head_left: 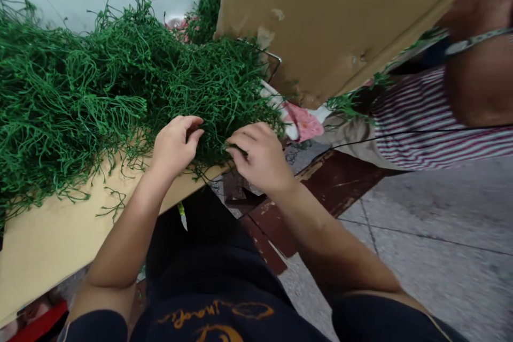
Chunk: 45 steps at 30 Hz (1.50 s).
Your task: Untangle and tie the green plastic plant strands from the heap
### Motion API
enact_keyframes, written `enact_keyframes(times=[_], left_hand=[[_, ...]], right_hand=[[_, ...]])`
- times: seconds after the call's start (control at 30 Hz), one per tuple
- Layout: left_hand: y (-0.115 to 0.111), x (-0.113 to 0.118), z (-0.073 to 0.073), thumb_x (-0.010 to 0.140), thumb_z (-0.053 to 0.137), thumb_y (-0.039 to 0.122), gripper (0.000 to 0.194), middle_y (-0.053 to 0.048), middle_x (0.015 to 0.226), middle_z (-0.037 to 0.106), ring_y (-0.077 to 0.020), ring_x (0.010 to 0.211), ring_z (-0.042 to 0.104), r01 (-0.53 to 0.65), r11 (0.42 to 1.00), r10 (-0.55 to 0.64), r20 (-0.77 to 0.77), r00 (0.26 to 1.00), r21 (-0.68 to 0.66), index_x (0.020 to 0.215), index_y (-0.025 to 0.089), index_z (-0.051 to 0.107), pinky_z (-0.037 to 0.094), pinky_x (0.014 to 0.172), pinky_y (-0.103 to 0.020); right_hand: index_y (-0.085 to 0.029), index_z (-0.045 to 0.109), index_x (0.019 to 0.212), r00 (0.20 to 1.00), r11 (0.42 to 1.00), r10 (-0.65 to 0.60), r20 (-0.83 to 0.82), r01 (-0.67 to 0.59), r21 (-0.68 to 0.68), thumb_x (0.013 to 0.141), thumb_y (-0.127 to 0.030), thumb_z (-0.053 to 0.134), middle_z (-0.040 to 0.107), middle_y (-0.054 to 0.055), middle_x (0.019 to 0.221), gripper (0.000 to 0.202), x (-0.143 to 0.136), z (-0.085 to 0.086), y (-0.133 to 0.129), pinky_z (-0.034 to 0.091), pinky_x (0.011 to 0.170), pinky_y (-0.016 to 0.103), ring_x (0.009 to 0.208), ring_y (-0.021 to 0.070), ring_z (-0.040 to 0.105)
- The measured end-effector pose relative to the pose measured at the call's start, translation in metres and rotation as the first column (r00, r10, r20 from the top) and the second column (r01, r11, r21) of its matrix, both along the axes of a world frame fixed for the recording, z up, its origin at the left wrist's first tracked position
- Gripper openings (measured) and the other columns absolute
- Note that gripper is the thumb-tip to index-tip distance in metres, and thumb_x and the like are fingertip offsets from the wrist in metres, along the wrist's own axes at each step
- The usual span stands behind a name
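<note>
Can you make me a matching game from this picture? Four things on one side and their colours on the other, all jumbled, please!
Things:
1. stringy pile
2. floor
3. lettering
4. other person's shirt

Colours:
A. orange
B. striped, dark reddish and white
C. green
D. grey

Right pairs: 1-C, 2-D, 3-A, 4-B

Stems (pixel 132 75) on cardboard (pixel 60 246), person (pixel 425 117) at right

Green in the sprigs (pixel 80 91), plain tan on the cardboard panel (pixel 332 16), striped maroon and white on the co-worker's garment (pixel 417 107).
</note>
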State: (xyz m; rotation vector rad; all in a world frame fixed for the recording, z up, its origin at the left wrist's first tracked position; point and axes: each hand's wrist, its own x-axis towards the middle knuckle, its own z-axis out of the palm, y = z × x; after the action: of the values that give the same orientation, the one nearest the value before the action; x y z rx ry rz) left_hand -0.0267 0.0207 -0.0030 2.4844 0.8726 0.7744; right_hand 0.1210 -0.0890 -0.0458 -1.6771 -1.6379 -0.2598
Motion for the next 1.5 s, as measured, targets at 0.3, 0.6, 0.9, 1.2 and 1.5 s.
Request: enact_keyframes(times=[0.3, 0.6, 0.9, 1.2, 1.5], left_hand=[[-0.005, 0.017, 0.026, 0.082, 0.050, 0.026, 0.034, -0.010, 0.118, 0.056, -0.0184, 0.112, 0.051, 0.173, 0.980, -0.187, 0.172, 0.967, 0.093, 0.114, 0.014, 0.055, 0.039, 0.100, -0.035], [-0.005, 0.036, 0.019, 0.081, 0.053, 0.032, 0.023, -0.001, 0.072, 0.061, -0.0091, 0.066, 0.052, 0.295, 0.857, -0.220, 0.219, 0.951, -0.422, 0.085, 0.012, 0.064, 0.042, 0.067, -0.022], [-0.008, 0.026, 0.026, 0.087, 0.044, 0.034, 0.031, 0.004, 0.053, 0.036, -0.0064, 0.050, 0.034, 0.332, 0.818, -0.209, 0.295, 0.932, -0.469, 0.061, 0.016, 0.045, 0.030, 0.052, -0.022], [-0.025, 0.026, 0.028, 0.087, 0.041, 0.046, 0.037, 0.003, 0.057, 0.035, -0.0078, 0.051, 0.030, 0.296, 0.859, -0.119, 0.400, 0.909, -0.417, 0.061, 0.019, 0.041, 0.032, 0.052, -0.025], [-0.003, 0.019, 0.019, 0.087, 0.043, 0.027, 0.024, 0.005, 0.051, 0.041, -0.0068, 0.049, 0.037, 0.206, 0.817, 0.002, 0.360, 0.933, -0.538, 0.068, 0.016, 0.052, 0.032, 0.053, -0.023]], right_hand=[[-0.016, 0.049, 0.065, 0.945, 0.991, 0.130, -0.301, -0.114, 0.070, 0.084, -0.028, 0.046, 0.045, 0.000, 0.059, 0.023, 0.019, 0.039, 0.017, 0.031, 0.058, 0.026, 0.060, 0.0110, 0.043], [-0.017, 0.050, 0.073, 0.732, 0.962, 0.253, -0.632, -0.258, 0.086, 0.075, -0.047, 0.059, 0.043, -0.002, 0.062, 0.031, 0.023, 0.045, 0.029, 0.029, 0.051, 0.023, 0.055, 0.0076, 0.039], [-0.016, 0.046, 0.056, 0.678, 0.971, 0.231, -0.698, -0.206, 0.121, 0.067, -0.067, 0.055, 0.032, -0.004, 0.051, 0.053, 0.021, 0.051, 0.038, 0.021, 0.045, 0.023, 0.048, 0.0047, 0.028], [-0.017, 0.046, 0.053, 0.652, 0.942, 0.331, -0.683, -0.189, 0.276, 0.069, -0.064, 0.056, 0.030, -0.004, 0.049, 0.051, 0.027, 0.072, 0.063, 0.019, 0.044, 0.022, 0.046, 0.0038, 0.025], [-0.017, 0.050, 0.054, 0.511, 0.950, 0.293, -0.808, -0.252, 0.185, 0.058, -0.059, 0.070, 0.034, -0.006, 0.042, 0.046, 0.047, 0.072, 0.068, 0.018, 0.039, 0.019, 0.038, 0.0021, 0.028]])
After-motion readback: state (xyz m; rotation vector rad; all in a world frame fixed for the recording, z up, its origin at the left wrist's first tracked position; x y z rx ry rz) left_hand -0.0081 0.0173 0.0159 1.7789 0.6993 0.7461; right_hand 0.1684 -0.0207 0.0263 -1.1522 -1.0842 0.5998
